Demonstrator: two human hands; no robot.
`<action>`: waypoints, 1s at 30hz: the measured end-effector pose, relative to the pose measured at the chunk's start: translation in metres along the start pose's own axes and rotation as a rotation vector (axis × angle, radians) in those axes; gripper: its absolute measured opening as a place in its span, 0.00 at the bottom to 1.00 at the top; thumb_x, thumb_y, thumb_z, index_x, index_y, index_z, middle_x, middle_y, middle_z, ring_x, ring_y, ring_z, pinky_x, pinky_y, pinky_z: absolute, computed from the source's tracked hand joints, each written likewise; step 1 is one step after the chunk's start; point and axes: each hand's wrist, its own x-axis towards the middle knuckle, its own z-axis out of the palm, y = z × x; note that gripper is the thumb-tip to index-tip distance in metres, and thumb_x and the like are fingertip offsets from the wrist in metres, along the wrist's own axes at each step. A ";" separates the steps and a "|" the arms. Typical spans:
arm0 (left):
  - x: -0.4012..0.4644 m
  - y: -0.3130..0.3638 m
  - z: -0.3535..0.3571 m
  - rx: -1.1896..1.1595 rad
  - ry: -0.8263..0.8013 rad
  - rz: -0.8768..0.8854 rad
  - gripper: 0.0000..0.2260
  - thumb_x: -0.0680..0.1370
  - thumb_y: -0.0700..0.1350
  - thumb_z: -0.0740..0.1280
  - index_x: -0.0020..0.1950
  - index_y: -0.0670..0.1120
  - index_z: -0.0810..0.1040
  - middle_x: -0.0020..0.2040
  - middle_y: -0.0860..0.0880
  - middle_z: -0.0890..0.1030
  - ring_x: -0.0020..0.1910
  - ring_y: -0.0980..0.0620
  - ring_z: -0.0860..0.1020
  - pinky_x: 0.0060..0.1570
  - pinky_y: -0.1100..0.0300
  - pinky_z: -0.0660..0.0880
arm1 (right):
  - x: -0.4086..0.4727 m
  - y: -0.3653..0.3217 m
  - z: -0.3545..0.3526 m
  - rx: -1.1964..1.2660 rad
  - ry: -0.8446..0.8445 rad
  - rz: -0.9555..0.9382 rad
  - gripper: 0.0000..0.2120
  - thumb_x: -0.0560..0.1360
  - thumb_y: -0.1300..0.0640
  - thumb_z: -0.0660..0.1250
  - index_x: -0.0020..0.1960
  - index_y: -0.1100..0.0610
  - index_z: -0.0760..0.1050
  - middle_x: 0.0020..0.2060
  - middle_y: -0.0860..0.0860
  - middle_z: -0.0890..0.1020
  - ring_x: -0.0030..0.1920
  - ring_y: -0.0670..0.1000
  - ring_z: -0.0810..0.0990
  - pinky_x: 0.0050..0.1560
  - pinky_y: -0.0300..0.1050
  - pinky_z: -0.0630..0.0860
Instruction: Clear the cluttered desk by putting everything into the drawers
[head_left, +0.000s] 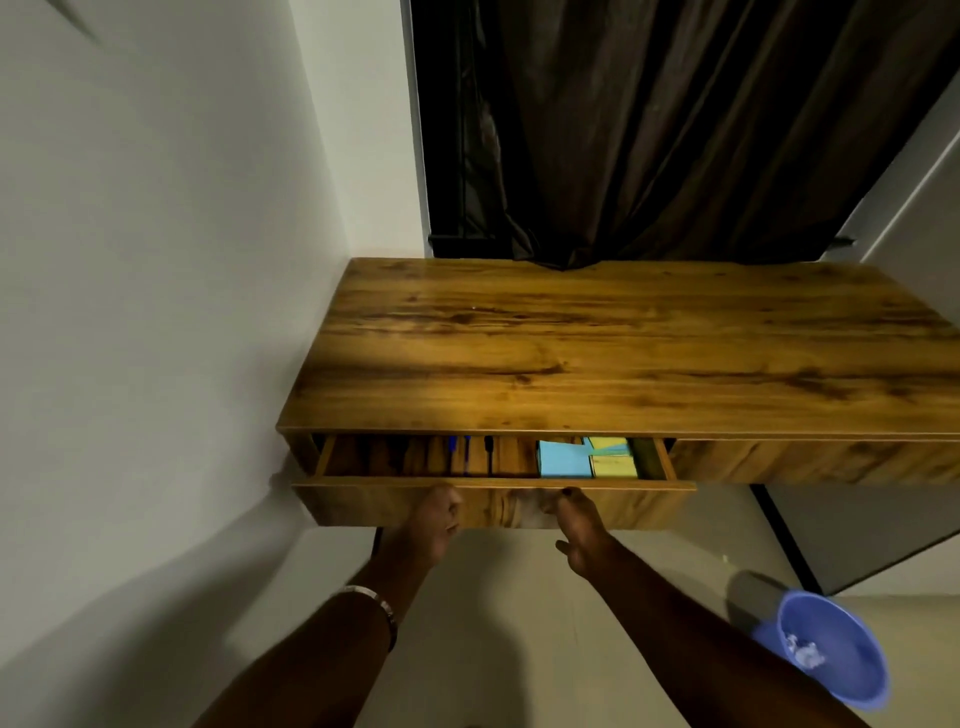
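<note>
The wooden desk (623, 353) has a bare top. Its left drawer (493, 501) is pulled out a little. Inside it lie several pens (467, 454) and blue and yellow paper pads (587, 460). My left hand (431, 519) is against the drawer's front panel with its fingers curled, and nothing shows in its grip. My right hand (579, 525) touches the same panel near the middle. Its fingers reach straight up to the panel's top edge and its thumb sticks out to the side. The right drawer front (810, 460) sits flush under the top.
A white wall runs along the desk's left side. A dark curtain (675, 130) hangs behind the desk. On the floor at the right stands a blue bin (841, 649) with crumpled paper in it. A grey panel (857, 530) stands under the desk's right end.
</note>
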 end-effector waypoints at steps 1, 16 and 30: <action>0.006 0.004 0.001 0.023 0.010 0.009 0.12 0.75 0.38 0.59 0.33 0.48 0.65 0.34 0.48 0.66 0.33 0.52 0.68 0.35 0.58 0.67 | 0.004 -0.006 0.005 -0.010 0.008 -0.005 0.17 0.80 0.54 0.60 0.67 0.55 0.67 0.61 0.54 0.75 0.61 0.54 0.71 0.62 0.57 0.66; 0.077 0.050 0.004 0.046 0.049 -0.084 0.05 0.75 0.38 0.61 0.41 0.48 0.72 0.38 0.49 0.72 0.38 0.52 0.72 0.38 0.58 0.71 | 0.065 -0.041 0.043 0.033 0.023 0.029 0.19 0.76 0.58 0.64 0.67 0.57 0.70 0.60 0.56 0.76 0.57 0.55 0.71 0.54 0.52 0.67; 0.073 0.060 0.015 0.058 0.092 -0.054 0.06 0.77 0.41 0.62 0.40 0.47 0.73 0.39 0.48 0.73 0.39 0.51 0.72 0.39 0.59 0.71 | 0.078 -0.048 0.036 -0.098 0.002 0.039 0.18 0.76 0.60 0.63 0.66 0.56 0.72 0.51 0.53 0.77 0.42 0.48 0.72 0.58 0.58 0.74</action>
